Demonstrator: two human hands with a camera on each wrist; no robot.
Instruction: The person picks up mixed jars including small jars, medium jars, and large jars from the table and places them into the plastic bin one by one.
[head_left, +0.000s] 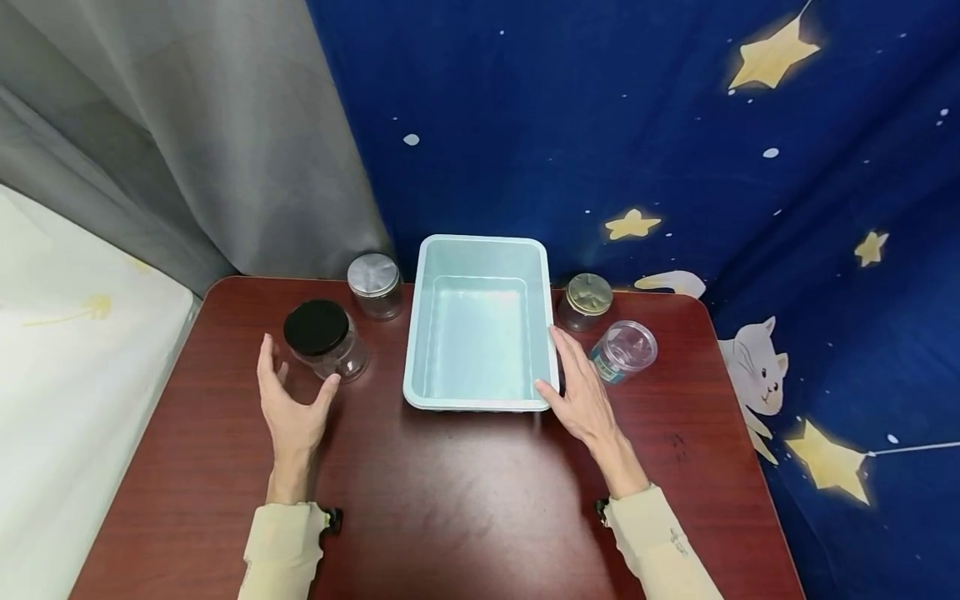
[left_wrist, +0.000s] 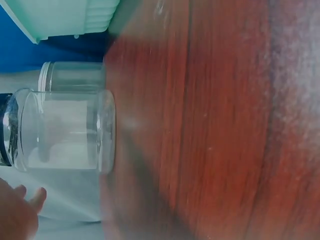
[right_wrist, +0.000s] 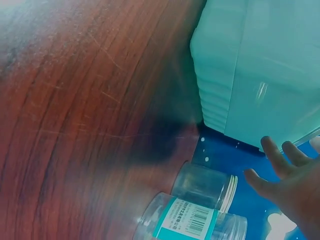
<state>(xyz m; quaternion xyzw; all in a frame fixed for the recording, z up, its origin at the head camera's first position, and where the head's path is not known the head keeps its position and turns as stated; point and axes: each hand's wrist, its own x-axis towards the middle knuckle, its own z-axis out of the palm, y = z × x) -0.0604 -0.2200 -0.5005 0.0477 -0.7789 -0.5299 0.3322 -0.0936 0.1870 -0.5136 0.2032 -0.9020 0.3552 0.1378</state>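
Note:
A clear jar with a black lid point(head_left: 317, 327) stands at the left of the table. My left hand point(head_left: 295, 421) is just in front of it, thumb and fingers spread apart around the near side with nothing gripped. In the left wrist view the clear jar point(left_wrist: 65, 132) shows beside the fingertips, a gap between them. A pale blue plastic basin point(head_left: 480, 404) sits in the middle. At its right front corner is my right hand point(head_left: 585, 404), fingers extended along the rim and thumb by the corner. The right wrist view shows these fingers point(right_wrist: 272, 152) outstretched close to the basin wall point(right_wrist: 260, 65); contact is hard to tell.
Behind the black-lidded jar stands a silver-lidded jar point(head_left: 375, 286). Right of the basin are a gold-lidded jar point(head_left: 585, 302) and a clear jar with a teal label point(head_left: 624, 350), close to my right hand. A blue starry curtain point(head_left: 525, 125) hangs along the table's back edge.

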